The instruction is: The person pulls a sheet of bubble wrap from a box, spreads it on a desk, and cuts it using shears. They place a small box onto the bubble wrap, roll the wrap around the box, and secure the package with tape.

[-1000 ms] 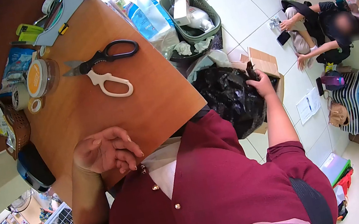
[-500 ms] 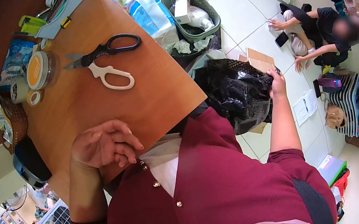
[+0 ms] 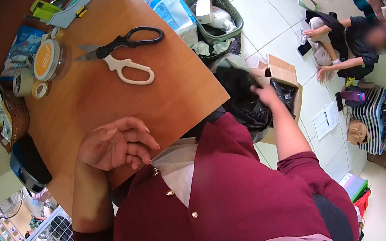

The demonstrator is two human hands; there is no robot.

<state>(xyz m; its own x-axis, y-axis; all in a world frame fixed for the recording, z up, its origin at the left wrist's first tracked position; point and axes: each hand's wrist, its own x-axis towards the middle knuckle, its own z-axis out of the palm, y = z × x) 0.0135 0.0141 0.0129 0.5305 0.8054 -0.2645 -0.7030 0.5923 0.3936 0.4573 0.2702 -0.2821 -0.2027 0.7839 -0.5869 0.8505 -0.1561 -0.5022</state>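
My left hand point(image 3: 117, 144) rests palm up at the near edge of the wooden table point(image 3: 168, 99), fingers loosely curled but apart, with nothing in it. Down beside the table's right edge, my right hand point(image 3: 267, 98) holds a crumpled black plastic bag point(image 3: 238, 86); its fingertips are smeared by motion. Just right of that hand stands an open cardboard box point(image 3: 283, 69) with shiny black plastic inside. On the table lie scissors point(image 3: 127, 62) with one black and one white handle, blades parted, farther from my left hand.
A green basket point(image 3: 236, 14) holding a white box and bottle stands on the tiled floor beyond the table. Tape rolls point(image 3: 22, 82), a lidded tub point(image 3: 47, 58) and a brown basket point(image 3: 17, 118) line the table's left side. Another person point(image 3: 352, 43) sits on the floor at right.
My right hand has moved left with the black plastic bag, uncovering the cardboard box. My left hand has barely moved. The view has shifted slightly.
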